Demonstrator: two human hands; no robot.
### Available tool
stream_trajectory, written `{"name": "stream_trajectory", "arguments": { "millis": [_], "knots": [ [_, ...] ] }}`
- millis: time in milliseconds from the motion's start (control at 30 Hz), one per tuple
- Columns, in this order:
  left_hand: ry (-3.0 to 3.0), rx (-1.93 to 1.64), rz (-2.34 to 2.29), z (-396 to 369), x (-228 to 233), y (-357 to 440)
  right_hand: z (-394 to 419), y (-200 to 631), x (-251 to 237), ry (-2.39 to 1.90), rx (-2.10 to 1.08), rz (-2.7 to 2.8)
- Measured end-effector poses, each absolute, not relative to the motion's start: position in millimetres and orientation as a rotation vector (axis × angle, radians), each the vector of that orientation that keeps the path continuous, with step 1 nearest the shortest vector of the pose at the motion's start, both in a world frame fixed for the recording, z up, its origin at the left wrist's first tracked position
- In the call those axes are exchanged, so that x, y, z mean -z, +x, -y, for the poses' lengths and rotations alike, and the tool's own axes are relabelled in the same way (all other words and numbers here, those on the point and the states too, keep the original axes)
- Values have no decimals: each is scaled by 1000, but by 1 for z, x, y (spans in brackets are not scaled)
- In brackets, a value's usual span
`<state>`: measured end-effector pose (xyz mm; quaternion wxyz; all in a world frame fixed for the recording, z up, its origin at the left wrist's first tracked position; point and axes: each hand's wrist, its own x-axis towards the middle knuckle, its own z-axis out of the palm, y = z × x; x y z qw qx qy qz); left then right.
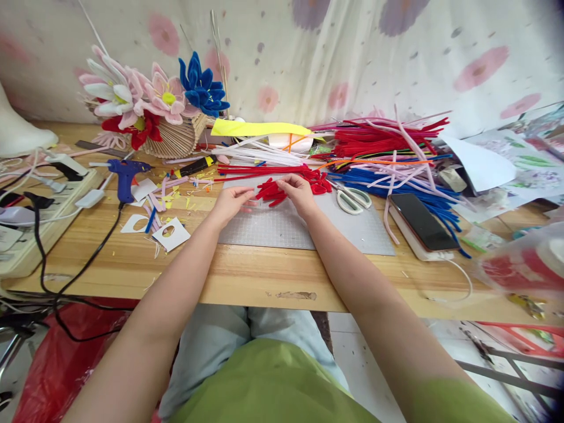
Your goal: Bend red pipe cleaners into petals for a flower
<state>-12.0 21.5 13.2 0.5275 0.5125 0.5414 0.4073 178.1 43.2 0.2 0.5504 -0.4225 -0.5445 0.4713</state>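
Both my hands reach over a grey cutting mat (286, 226) on the wooden table. My left hand (231, 202) pinches the left ends of a small bunch of short red pipe cleaner pieces (269, 192). My right hand (298, 191) rests with curled fingers on the right side of the same bunch. More folded red pieces (321, 183) lie just right of my right hand. Long red pipe cleaners (259, 170) stretch across the mat's far edge.
White scissors (352, 200) lie right of my hands. A phone (422, 222) sits on a white box. A pile of red, blue and pink pipe cleaners (383, 150) fills the back right. A blue glue gun (126, 176), a power strip (39, 205) and finished flowers (150, 103) stand left.
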Motion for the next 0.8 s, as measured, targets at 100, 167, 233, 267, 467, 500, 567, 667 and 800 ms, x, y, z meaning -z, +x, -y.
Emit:
{"name": "stream_trajectory", "arguments": {
  "millis": [100,167,233,267,467,500,567,667,800],
  "knots": [
    [1535,-1030,-1671,-43,-15,-23,-51,187,6,-1070,-990,1174],
    [1843,-972,-1922,-58,-14,-31,-56,192,12,-1151,-955,1145],
    [2032,-826,-2052,-70,-12,-36,-59,193,18,-1260,-925,1164],
    [2096,-736,-2072,-74,-10,-38,-59,193,20,-1315,-909,1178],
    [2210,-440,-2071,-86,-3,-40,-55,186,23,-1488,-761,1295],
    [2228,-427,-2071,-85,-3,-40,-54,186,22,-1486,-740,1311],
    [2292,-390,-2067,-83,-3,-42,-52,186,22,-1482,-711,1335],
    [2420,-288,-2057,-77,-5,-48,-51,186,22,-1470,-701,1370],
    [2532,-194,-2016,-70,-12,-62,-49,186,23,-1463,-649,1445]
  ]
}}
